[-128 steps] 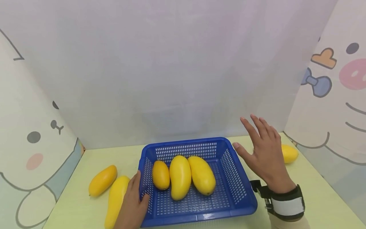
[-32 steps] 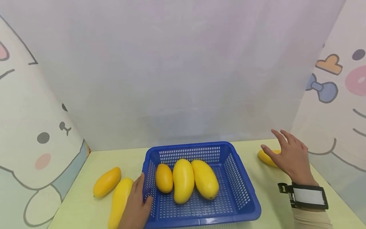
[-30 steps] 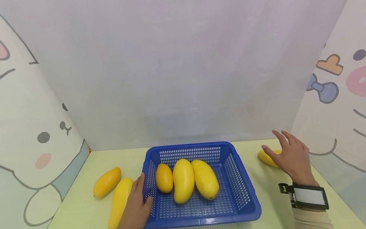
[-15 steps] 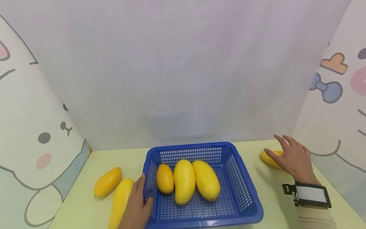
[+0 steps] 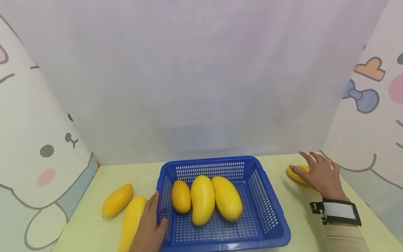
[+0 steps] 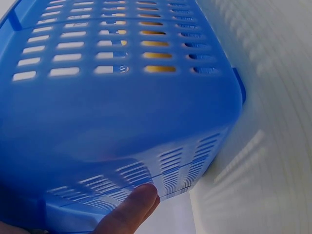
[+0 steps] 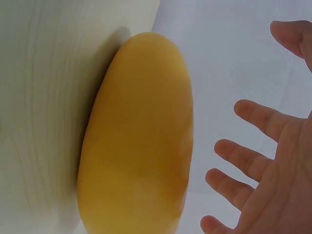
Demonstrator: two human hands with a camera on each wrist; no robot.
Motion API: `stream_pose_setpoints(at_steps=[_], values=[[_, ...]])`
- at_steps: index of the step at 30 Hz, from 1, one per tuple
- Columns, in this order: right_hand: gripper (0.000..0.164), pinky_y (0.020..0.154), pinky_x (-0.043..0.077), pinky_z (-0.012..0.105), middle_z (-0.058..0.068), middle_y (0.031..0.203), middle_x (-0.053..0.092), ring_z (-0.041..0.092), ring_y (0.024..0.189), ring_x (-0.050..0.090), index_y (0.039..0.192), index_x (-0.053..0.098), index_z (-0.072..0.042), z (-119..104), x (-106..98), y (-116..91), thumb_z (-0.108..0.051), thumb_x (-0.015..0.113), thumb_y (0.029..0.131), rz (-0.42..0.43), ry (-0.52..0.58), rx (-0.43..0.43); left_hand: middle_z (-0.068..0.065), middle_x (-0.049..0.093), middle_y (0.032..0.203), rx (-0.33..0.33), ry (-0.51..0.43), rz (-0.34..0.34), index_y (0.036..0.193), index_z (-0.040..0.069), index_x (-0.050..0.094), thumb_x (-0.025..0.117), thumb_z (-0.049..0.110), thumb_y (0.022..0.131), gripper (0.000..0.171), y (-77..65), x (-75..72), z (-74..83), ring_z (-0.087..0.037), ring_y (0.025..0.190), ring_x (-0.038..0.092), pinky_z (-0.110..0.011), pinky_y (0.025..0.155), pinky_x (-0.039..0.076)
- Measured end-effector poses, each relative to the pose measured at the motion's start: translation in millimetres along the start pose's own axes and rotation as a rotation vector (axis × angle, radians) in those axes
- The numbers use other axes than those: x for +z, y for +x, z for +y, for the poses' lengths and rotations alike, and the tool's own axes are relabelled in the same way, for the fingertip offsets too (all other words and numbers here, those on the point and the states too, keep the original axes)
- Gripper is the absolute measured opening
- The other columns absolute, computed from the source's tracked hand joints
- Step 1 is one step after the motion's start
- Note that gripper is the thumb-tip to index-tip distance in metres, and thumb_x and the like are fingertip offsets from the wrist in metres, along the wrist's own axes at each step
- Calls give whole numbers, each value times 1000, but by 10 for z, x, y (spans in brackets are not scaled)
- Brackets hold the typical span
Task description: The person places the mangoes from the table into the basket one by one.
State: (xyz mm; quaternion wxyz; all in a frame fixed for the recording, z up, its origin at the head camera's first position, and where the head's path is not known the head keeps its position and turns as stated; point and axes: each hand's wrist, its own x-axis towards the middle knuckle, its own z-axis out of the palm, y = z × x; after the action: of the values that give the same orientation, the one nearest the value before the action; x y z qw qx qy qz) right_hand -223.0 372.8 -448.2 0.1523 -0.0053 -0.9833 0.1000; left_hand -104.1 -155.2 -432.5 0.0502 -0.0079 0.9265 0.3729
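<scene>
A blue plastic basket stands in the middle of the head view with three yellow mangoes inside, the middle mango among them. My left hand holds its left side, thumb over the rim and fingers along the outer wall. In the left wrist view, fingertips touch the slotted wall. My right hand is spread just above a lone mango at the far right. The right wrist view shows that mango lying on the table, with the fingers held apart from it.
Two more mangoes lie left of the basket: an orange-yellow mango and a longer yellow mango partly behind my left hand. The pale yellow table ends at a white back curtain. Cartoon-printed panels flank both sides.
Over the earlier frames my right hand moves right, away from the basket, to the lone mango. In the last second it sinks a little lower over it. The left hand stays on the basket.
</scene>
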Motion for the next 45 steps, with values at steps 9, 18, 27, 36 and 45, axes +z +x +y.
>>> stream_pose_setpoints(at_steps=[9, 18, 27, 36, 45], values=[[81, 93, 5, 76, 29, 133, 37, 52, 117, 29, 135, 43, -11, 54, 84, -5, -71, 46, 81, -37, -20, 6, -20, 16, 150, -16, -7, -16, 150, 11, 6, 51, 14, 88, 77, -4, 10, -10, -38, 132, 25, -56, 104, 23], [80, 92, -4, 77, 30, 134, 37, 54, 116, 28, 135, 43, -10, 123, 153, -36, -70, 45, 82, -94, -17, 11, -20, 16, 150, -20, -20, -22, 150, 11, 7, 52, 13, 88, 77, -3, 24, -17, -38, 133, 25, -56, 104, 22], [80, 91, 0, 79, 30, 134, 38, 54, 116, 27, 133, 46, -8, 145, 197, -50, -70, 44, 82, -108, -8, 17, -21, 16, 150, -16, -9, -18, 150, 10, 7, 52, 13, 87, 77, -14, 12, -12, -39, 133, 25, -56, 104, 22], [79, 88, 4, 79, 30, 134, 37, 55, 117, 22, 135, 43, -9, 169, 198, -62, -69, 41, 84, -187, -25, 19, -20, 16, 150, -3, -9, -11, 150, 11, 7, 51, 14, 88, 76, -6, 4, -12, -38, 133, 26, -55, 105, 23], [77, 83, 12, 76, 30, 128, 43, 53, 112, 27, 134, 45, -8, 131, 201, -89, -66, 47, 83, -172, -27, 45, -19, 16, 150, -8, 0, -12, 150, 11, 6, 51, 14, 88, 77, 14, 10, -19, -37, 133, 26, -55, 105, 23]])
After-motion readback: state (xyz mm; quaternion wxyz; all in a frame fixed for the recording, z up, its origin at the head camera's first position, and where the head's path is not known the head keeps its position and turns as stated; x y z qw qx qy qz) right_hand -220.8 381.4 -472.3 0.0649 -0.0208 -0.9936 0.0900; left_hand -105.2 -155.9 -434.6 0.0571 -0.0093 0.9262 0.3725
